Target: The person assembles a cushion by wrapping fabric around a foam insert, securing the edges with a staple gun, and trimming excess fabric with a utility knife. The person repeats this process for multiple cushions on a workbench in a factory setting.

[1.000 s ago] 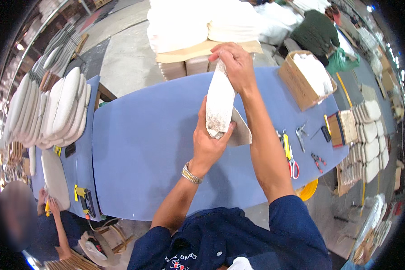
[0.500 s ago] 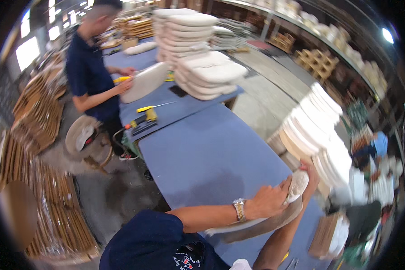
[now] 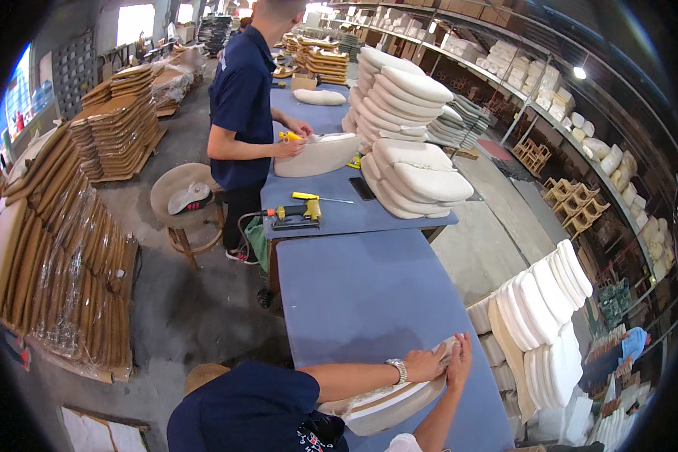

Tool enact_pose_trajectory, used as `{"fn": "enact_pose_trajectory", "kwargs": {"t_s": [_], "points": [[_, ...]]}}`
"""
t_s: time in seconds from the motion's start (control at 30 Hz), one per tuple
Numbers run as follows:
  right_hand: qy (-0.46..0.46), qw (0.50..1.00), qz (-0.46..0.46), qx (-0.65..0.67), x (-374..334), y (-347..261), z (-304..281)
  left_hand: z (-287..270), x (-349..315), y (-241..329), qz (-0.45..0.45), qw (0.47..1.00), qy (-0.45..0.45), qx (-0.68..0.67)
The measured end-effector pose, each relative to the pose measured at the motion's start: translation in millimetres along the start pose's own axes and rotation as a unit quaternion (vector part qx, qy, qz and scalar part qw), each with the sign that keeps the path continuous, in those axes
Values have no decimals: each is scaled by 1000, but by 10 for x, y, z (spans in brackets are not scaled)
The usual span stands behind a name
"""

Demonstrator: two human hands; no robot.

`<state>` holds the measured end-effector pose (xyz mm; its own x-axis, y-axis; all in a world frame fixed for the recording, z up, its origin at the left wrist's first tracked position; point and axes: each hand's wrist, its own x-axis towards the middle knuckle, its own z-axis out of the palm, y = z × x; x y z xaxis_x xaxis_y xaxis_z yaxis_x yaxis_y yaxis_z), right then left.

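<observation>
A beige upholstered seat cushion (image 3: 388, 416) stands on edge over the blue table (image 3: 369, 286), close to my body, with its pale underside strip and loose fabric edge showing. My left hand (image 3: 427, 364), with a metal watch (image 3: 398, 371) on its wrist, is closed on the cushion's far end. Right beside it, my right hand (image 3: 459, 363) grips the same end from the other side. Both sets of fingers lie close together at the fabric edge; some fingertips are hidden.
A co-worker (image 3: 241, 113) stands at the adjoining table holding a yellow tool by another cushion (image 3: 320, 154). A staple gun (image 3: 297, 217) and yellow-handled screwdriver (image 3: 320, 198) lie there. Stacked cushions (image 3: 422, 177) stand behind, white ones (image 3: 535, 301) at right, wrapped brown panels (image 3: 75, 286) at left.
My head view has turned, so the scene sits lower and further right. My hands have come closer together on the cushion's end, and the cushion has tilted to show its underside edge.
</observation>
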<state>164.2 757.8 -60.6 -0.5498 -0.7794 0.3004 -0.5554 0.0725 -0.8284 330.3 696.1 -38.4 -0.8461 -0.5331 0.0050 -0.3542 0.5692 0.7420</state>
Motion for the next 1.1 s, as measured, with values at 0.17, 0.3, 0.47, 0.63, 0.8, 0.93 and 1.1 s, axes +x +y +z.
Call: {"fn": "enact_pose_trajectory", "kwargs": {"t_s": [0.17,0.3,0.47,0.63,0.8,0.93,1.1], "points": [[-34,999,42,-1,107,155,-80,66,95,-79,-15,1000,-11,0],[-42,998,34,37,147,239,4,-23,164,-206,-37,999,-36,1],[-17,993,100,56,292,597,-84,35,464,-171,-14,998,-48,-24],[-25,992,65,108,173,408,-67,218,859,-280,33,996,42,-78],[29,988,90,123,24,304,-140,313,849,-198,60,995,-3,-79],[68,992,103,27,80,449,-309,124,615,-114,80,988,-99,-83],[62,982,170,-57,183,221,-386,99,253,-222,102,988,-116,-32]]}}
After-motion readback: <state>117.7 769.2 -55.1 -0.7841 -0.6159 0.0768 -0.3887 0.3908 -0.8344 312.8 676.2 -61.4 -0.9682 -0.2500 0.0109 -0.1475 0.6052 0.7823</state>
